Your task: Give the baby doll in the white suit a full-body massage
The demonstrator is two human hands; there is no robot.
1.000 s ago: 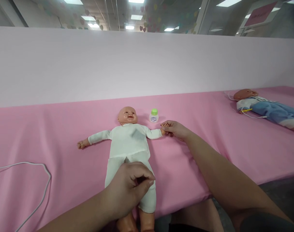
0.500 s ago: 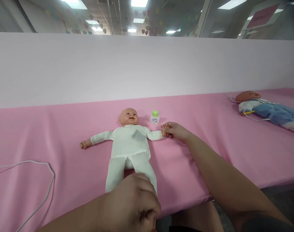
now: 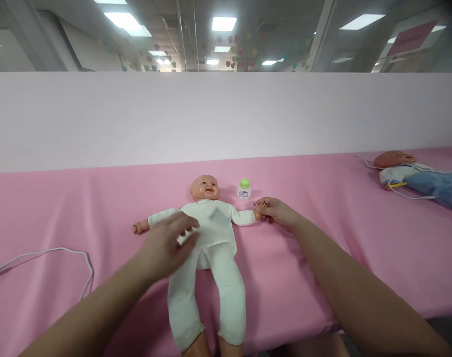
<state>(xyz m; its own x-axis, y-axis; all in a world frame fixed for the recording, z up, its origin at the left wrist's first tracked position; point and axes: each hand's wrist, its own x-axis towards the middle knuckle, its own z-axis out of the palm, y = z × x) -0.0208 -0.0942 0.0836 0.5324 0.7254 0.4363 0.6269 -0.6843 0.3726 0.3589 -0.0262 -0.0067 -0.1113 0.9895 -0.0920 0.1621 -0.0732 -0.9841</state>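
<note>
A baby doll (image 3: 215, 218) in a white top and white trousers lies on its back, arms spread to both sides. My right hand (image 3: 276, 212) is closed around the doll's small hand at the right, fingers and thumb pinching it. Over the doll's belly and its other sleeve hovers my left hand (image 3: 174, 243), fingers apart and a little blurred, holding nothing. Beside the doll's head, just beyond my right hand, stands a small clear bottle (image 3: 244, 190) with a green cap and a printed label.
A pink cloth (image 3: 304, 277) covers the table, its front edge near me. A white cable (image 3: 58, 249) lies at the left. Far right, a second doll (image 3: 430, 181) in blue and white has thin tubing around it. A white wall (image 3: 226, 114) with windows above stands behind.
My left hand has risen from the doll's legs toward its belly, its fingers opening from a curl. My right hand keeps hold of the doll's hand. The view has tilted slightly.
</note>
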